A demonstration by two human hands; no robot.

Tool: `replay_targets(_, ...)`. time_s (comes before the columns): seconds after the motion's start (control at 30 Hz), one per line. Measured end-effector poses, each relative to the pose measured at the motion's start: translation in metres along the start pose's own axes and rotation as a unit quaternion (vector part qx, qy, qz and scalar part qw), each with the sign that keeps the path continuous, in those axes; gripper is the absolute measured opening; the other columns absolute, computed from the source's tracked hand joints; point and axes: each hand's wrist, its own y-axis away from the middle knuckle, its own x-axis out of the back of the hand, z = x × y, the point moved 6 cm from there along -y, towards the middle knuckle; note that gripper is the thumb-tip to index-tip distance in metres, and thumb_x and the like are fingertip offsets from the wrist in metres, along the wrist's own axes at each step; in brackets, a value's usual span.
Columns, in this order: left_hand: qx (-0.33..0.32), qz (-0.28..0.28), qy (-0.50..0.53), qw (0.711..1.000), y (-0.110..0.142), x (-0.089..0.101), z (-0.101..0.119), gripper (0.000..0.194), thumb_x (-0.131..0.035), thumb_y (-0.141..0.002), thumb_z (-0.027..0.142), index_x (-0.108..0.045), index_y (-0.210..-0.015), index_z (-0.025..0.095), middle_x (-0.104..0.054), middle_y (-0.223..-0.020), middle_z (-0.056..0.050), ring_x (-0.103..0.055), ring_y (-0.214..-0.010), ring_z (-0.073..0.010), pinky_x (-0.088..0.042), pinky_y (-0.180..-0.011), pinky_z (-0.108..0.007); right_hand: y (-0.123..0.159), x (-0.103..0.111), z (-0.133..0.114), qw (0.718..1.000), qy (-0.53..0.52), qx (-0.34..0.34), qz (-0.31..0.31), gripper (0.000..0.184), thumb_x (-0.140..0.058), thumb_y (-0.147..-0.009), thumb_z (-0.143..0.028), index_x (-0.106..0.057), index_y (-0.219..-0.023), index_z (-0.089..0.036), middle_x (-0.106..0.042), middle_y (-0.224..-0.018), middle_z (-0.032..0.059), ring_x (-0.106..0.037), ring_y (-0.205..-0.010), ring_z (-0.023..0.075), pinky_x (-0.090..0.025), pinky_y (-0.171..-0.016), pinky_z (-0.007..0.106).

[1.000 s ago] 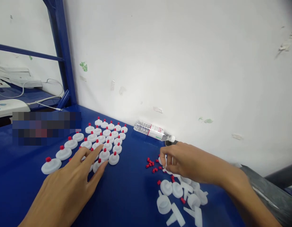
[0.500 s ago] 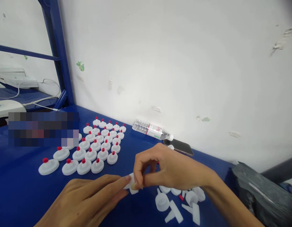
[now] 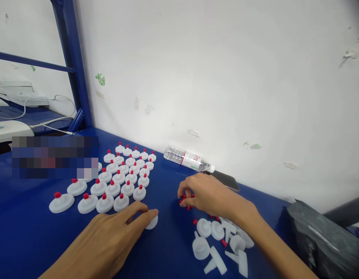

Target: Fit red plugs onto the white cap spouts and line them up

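Note:
My left hand (image 3: 112,236) is closed at its fingertips on a white plastic nozzle cap (image 3: 153,222) at the table's front middle; its fingers hide the cap's upper part. My right hand (image 3: 210,193) reaches into a small pile of red tip caps (image 3: 188,208), thumb and forefinger curled around some of them. Left of my hands stand rows of white nozzle caps (image 3: 113,188) with red tips on top. Below my right hand lie loose white nozzle caps (image 3: 201,248), several on their sides, with a few red tip caps (image 3: 224,243) among them.
A clear plastic bottle (image 3: 188,159) lies along the wall, with a dark phone (image 3: 224,180) beside its capped end. A dark grey plastic bag (image 3: 327,240) sits at the right edge. Blue frame posts (image 3: 76,73) and white cables (image 3: 48,100) are at the left.
My right hand has moved away from my left hand, up and right to the red tip caps. The white nozzle cap stays with my left hand, now low at the table.

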Motion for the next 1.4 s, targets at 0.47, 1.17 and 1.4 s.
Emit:
replay_targets(0.47, 0.027, -0.005, -0.034, 0.999, -0.004, 0.002, 0.005, 0.039, -0.042, -0.103, 0.028, -0.049, -0.142, 0.032, -0.078, -0.110, 0.003, -0.078, -0.074, -0.0148, -0.061, -0.057, -0.024, 0.010, 0.006, -0.029, 0.987, -0.139, 0.073, 0.025, 0.011, -0.062, -0.098, -0.023, -0.072, -0.094, -0.022, -0.076, -0.089, -0.0009, -0.069, -0.083, 0.0143, -0.047, -0.068, 0.025)
replay_targets(1.17, 0.096, 0.146, 0.044, 0.984, 0.002, 0.029, -0.005, 0.019, -0.047, -0.102, 0.026, -0.059, -0.115, 0.029, -0.072, -0.091, 0.008, -0.069, -0.071, -0.0030, -0.049, -0.065, -0.013, 0.007, -0.023, -0.082, 0.972, 0.021, 0.222, 0.079, 0.021, -0.055, -0.104, -0.022, -0.075, -0.108, -0.026, -0.076, -0.106, 0.0010, -0.066, -0.096, 0.0182, -0.047, -0.079, 0.028)
replay_targets(1.4, 0.093, 0.145, 0.048, 0.984, 0.006, 0.029, -0.004, 0.019, -0.047, -0.101, 0.023, -0.059, -0.114, 0.029, -0.072, -0.088, 0.007, -0.069, -0.069, -0.0050, -0.050, -0.065, -0.016, 0.000, -0.029, -0.078, 0.977, -0.055, 0.190, 0.082, 0.023, -0.059, -0.100, -0.016, -0.079, -0.104, -0.026, -0.076, -0.101, -0.0005, -0.070, -0.094, 0.0165, -0.047, -0.078, 0.027)
